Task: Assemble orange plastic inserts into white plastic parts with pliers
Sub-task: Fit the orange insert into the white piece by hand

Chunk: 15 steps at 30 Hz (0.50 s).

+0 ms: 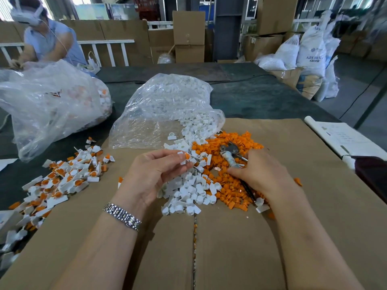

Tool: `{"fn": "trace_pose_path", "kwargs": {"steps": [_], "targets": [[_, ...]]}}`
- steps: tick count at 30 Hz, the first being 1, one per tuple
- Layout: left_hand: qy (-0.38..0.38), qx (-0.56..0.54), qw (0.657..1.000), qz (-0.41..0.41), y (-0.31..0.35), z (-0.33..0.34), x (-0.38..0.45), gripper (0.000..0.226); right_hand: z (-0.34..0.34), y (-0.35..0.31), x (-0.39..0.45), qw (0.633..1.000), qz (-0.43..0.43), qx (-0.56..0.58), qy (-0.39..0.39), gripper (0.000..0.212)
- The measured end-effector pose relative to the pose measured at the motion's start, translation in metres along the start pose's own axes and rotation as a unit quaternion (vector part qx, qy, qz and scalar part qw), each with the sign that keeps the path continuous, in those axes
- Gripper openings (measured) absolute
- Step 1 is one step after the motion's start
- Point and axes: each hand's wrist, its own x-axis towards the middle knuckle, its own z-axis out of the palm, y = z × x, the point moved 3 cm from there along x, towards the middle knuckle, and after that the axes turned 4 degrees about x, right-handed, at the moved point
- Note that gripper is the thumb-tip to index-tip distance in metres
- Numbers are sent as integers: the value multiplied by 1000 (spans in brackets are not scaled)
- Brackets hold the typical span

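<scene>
White part with orange insert (185,158) pinched above heaps, loose white parts (188,191) beside orange inserts (230,185), pliers (232,154) atop.

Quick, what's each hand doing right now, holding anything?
Left hand: pinching a small white plastic part with an orange insert.
Right hand: curled around the handles of the metal pliers, over the orange pile.

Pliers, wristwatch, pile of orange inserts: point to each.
pliers (231,150), head view, on the metal head.
wristwatch (122,215), head view, on the metal band.
pile of orange inserts (230,190), head view, on its middle.
</scene>
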Motion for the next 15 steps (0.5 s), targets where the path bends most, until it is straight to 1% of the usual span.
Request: {"fn": "trace_pose_path", "kwargs": {"steps": [4, 6, 8, 10, 11, 12, 14, 15], "targets": [[5, 5, 1000, 13, 3, -1, 0, 14, -2, -1, 0, 1000, -4, 11, -15, 39], [7, -15, 1000, 12, 4, -1, 0, 13, -4, -2, -1, 999, -12, 32, 7, 33], [7, -32, 999, 12, 5, -3, 0, 14, -10, -5, -5, 995, -32, 82, 38, 30], [3, -41, 999, 19, 6, -3, -1, 14, -19, -10, -11, 984, -53, 161, 46, 31], [1, -43, 999, 26, 7, -3, -2, 14, -24, -13, -14, 977, -62, 200, 33, 30], [0, -43, 998, 35, 8, -2, -3, 16, -28, -17, -17, 968, -72, 240, 1, 27], [-1, -39, 998, 55, 10, -1, -4, 20, -26, -26, -25, 935, -94, 322, -118, 21], [-2, -36, 997, 65, 12, -1, -5, 22, -23, -31, -29, 914, -103, 351, -174, 23]]}}
